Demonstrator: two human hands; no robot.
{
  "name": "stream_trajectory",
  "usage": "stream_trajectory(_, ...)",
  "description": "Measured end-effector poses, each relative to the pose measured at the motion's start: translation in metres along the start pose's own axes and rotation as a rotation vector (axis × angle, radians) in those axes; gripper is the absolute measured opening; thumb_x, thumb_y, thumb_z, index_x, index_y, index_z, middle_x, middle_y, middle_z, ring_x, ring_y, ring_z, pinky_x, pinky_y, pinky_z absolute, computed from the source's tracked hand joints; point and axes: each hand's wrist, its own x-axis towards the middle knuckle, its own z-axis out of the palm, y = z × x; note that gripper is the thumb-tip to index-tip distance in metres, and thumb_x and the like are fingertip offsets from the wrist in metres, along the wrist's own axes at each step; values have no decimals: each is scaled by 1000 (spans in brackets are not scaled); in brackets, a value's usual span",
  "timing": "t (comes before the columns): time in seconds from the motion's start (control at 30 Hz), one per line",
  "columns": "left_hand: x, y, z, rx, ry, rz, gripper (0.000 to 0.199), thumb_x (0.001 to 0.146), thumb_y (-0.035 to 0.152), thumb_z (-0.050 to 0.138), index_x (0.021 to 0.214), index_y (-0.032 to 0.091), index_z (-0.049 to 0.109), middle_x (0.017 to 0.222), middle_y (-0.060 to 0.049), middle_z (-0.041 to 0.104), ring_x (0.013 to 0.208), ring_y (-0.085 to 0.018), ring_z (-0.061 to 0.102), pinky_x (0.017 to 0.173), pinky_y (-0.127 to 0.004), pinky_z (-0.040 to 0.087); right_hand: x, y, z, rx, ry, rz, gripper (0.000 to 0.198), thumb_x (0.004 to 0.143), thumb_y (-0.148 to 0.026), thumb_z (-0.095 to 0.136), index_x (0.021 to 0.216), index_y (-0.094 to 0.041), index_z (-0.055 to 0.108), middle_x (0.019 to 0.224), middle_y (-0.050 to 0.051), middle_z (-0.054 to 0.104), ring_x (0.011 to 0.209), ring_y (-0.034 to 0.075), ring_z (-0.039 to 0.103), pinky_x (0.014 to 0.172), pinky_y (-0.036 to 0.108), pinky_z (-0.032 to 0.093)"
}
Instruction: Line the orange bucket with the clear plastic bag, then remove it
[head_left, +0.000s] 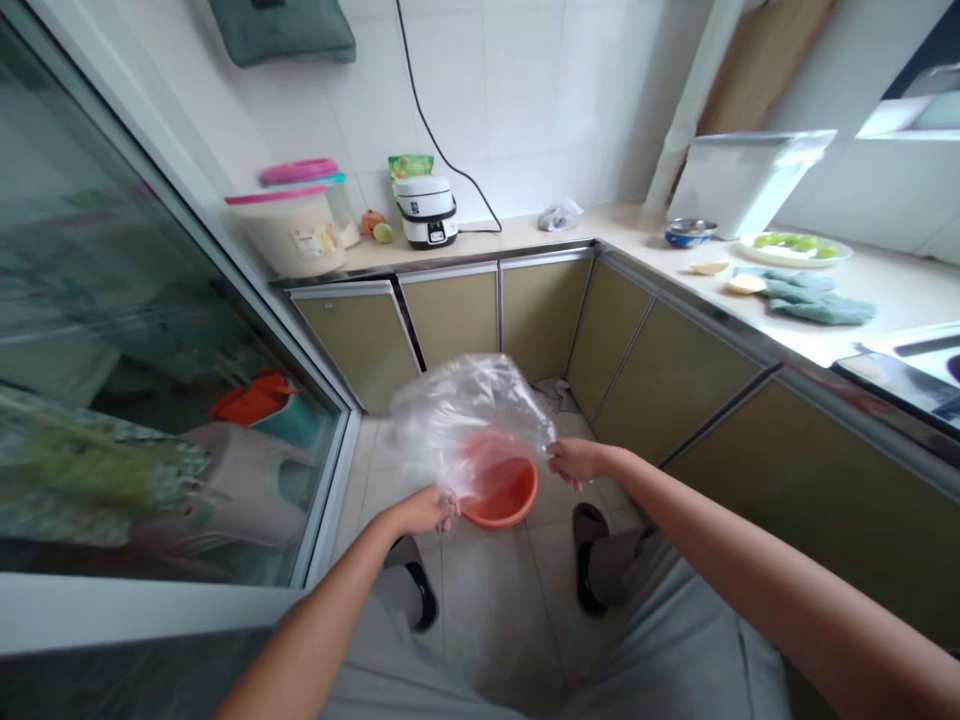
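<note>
A clear plastic bag [472, 400] is stretched out between my two hands, puffed up and partly blurred. My left hand [431, 508] is closed on its near left edge. On the right, my right hand [574, 461] pinches the other side of the bag's edge. Below the bag an orange plastic basin [510, 500] stands on the tiled floor between my feet. The bag covers the basin's far part, which shows through the film as a reddish blur.
Cabinets [540, 310] run along the back and right. On the counter are a rice cooker [427, 212], a tub with a pink lid [292, 235], a plate of green pieces [795, 249], a metal bowl [690, 232] and a green cloth [810, 295]. A glass door [150, 330] borders the left.
</note>
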Motion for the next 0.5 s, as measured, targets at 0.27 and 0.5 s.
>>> stream_trajectory(0.27,23,-8,-69,-505,391,-27,46,76,48,73,105,13,72,56,7,49,50,-10,40,52,-23,27,21,45,-27,665,155,89,32,95,-48,66,82,-20,59,49,-1,59,36,9,44,34,19,26)
stream_trajectory(0.5,39,15,-79,-628,422,-8,80,73,44,78,143,9,58,54,11,37,49,-10,34,53,-23,25,27,34,-62,609,344,253,16,98,-31,60,88,-18,62,54,1,62,34,8,37,37,23,24)
